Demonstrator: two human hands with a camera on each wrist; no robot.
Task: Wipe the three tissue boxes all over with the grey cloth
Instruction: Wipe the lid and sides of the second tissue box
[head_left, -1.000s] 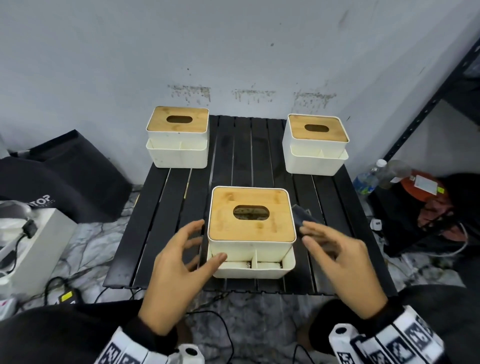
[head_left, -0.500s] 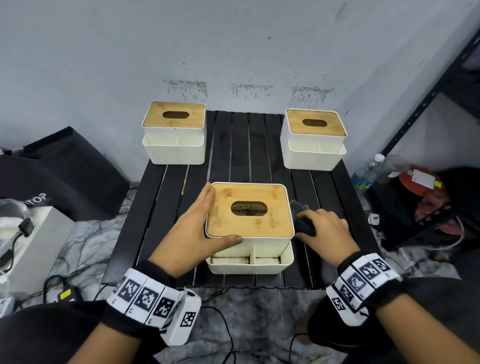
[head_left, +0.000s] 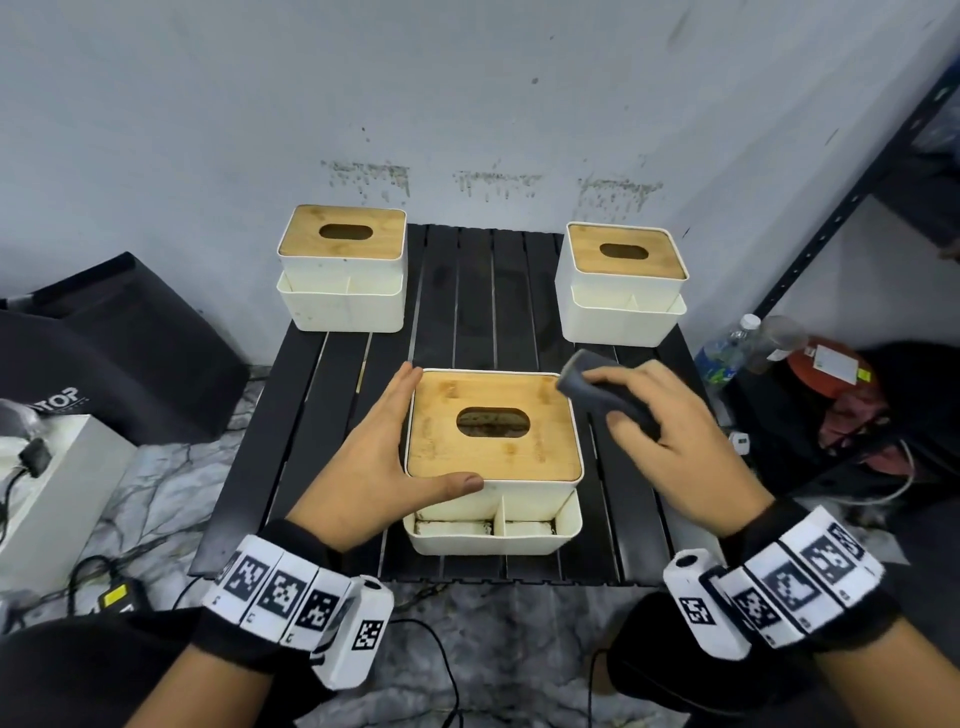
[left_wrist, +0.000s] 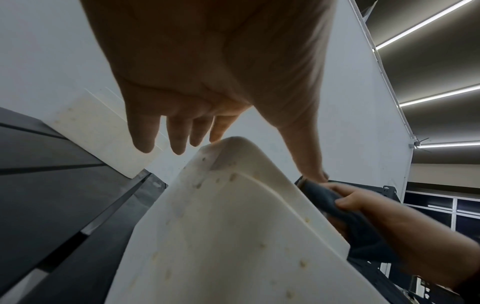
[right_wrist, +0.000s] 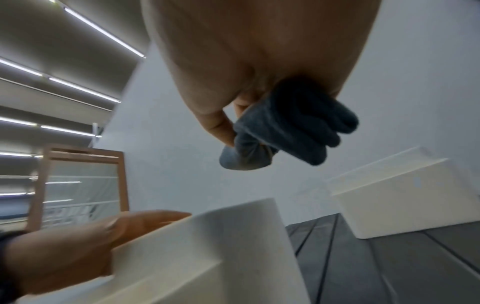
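Three white tissue boxes with bamboo lids stand on a black slatted table (head_left: 470, 312). The near box (head_left: 492, 452) is at the front middle, one box (head_left: 343, 270) at the back left, one box (head_left: 623, 283) at the back right. My left hand (head_left: 400, 447) lies against the near box's left side with straight fingers, thumb along its front edge. My right hand (head_left: 660, 415) grips the bunched grey cloth (head_left: 597, 389) just above the near box's right rear corner. The right wrist view shows the cloth (right_wrist: 285, 131) hanging from the curled fingers.
A grey wall stands behind the table. Black bags (head_left: 119, 343) and a white box (head_left: 47, 478) sit on the floor at the left. Bottles (head_left: 727, 348), a red item and a dark metal rack (head_left: 852, 187) are at the right. Cables lie on the marble floor.
My right hand has picked the grey cloth up from the table beside the near box and raised it over the box's right rear corner. The left hand stays against the box's left side.
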